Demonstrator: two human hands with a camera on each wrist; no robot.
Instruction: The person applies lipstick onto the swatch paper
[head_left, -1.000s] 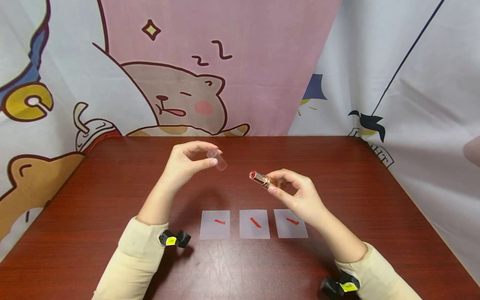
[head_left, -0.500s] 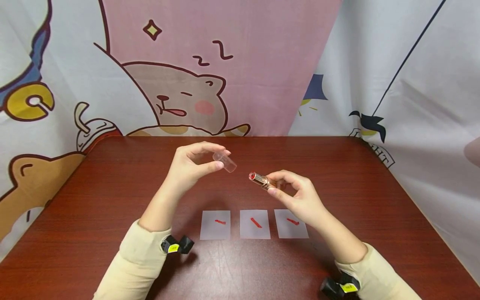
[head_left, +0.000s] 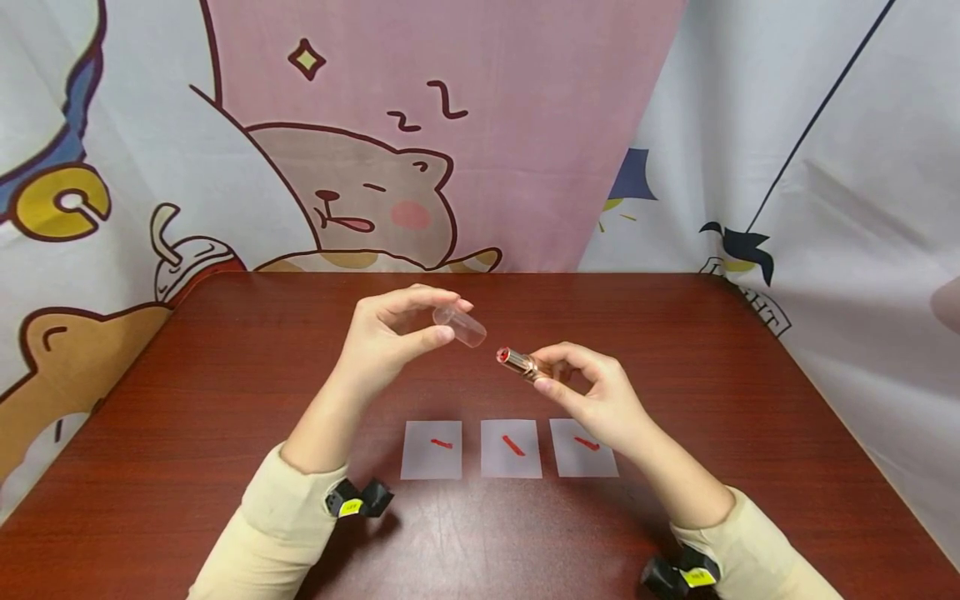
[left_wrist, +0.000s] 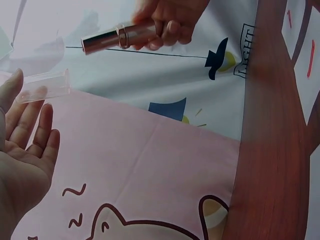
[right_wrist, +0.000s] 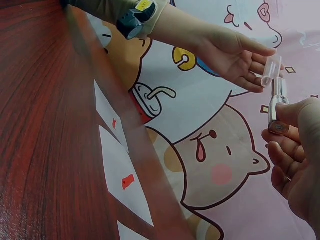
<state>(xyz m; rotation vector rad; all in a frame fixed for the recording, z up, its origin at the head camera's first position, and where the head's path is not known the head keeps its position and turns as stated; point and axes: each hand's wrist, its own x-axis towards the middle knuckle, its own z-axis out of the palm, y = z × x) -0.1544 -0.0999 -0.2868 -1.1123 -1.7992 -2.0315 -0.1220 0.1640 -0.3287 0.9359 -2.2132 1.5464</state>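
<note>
My left hand (head_left: 393,333) pinches a clear lipstick cap (head_left: 461,326) between thumb and fingers, its free end tipped down to the right. Lower and to the right, my right hand (head_left: 588,387) grips a gold lipstick (head_left: 519,363) by its base, with the red tip pointing up-left toward the cap. A small gap parts cap and lipstick in the head view. The left wrist view also shows the cap (left_wrist: 47,86) and the lipstick (left_wrist: 117,37) apart. Both hands are raised above the table.
Three white paper cards (head_left: 432,463), each with a red stroke, lie in a row on the dark red wooden table (head_left: 300,308). A cartoon-printed cloth (head_left: 525,167) hangs behind the table. Each wrist carries a small black camera.
My left hand has moved right and slightly down, bringing the clear cap closer to the lipstick's tip. The right hand has stayed almost still.
</note>
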